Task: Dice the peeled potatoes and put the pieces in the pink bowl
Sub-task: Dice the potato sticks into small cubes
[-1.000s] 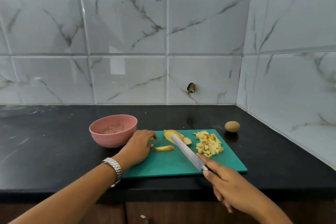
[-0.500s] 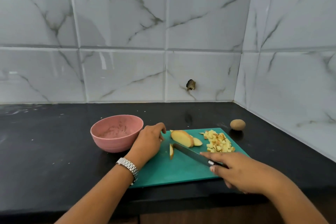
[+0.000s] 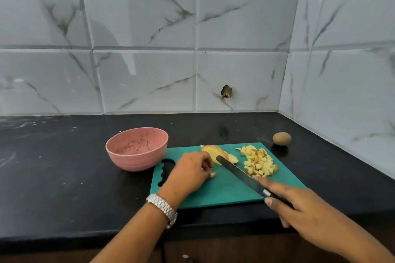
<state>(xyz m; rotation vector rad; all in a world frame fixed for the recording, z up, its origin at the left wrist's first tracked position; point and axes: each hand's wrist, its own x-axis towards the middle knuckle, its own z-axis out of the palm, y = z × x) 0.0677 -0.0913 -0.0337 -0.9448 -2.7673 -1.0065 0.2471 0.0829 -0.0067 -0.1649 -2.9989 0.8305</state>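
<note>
Half a potato (image 3: pixel 210 150) lies undiced on the board (image 3: pixel 224 190) beside the pink bowl (image 3: pixel 132 160), our right grip (image 3: pixel 299 209) clasping the knife (image 3: pixel 237 172), left grip (image 3: pixel 190 173) curled, contents unclear; next we steady and slice it.

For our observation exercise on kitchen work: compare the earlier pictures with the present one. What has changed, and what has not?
The left hand has slid right across the cutting board onto the loose potato slice, which it now hides; a grip cannot be confirmed. The right hand keeps holding the knife, blade beside the potato half. Diced pile, pink bowl, whole potato unchanged.
</note>
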